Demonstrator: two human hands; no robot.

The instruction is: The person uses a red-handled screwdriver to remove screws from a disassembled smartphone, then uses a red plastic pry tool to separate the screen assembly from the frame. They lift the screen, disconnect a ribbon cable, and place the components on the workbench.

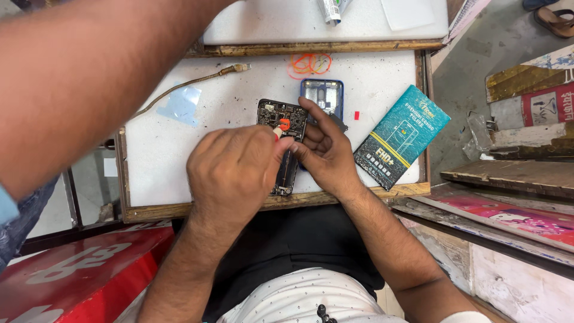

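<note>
My left hand (234,168) is curled, fingers pressed together, pinching a small red tool (281,127) whose tip rests on the opened phone (284,143). My right hand (323,151) lies just beside it, fingers loosely bent, its forefinger stretched out onto the phone's top edge. The phone sits under both hands on the white board (233,107). Just beyond my right fingertips lies a blue back cover (322,94); right of that hand, a teal box (400,136). A cable (185,85) runs beyond my left hand.

Bare forearms; a white dotted shirt (293,296) above dark trousers (293,239).
</note>
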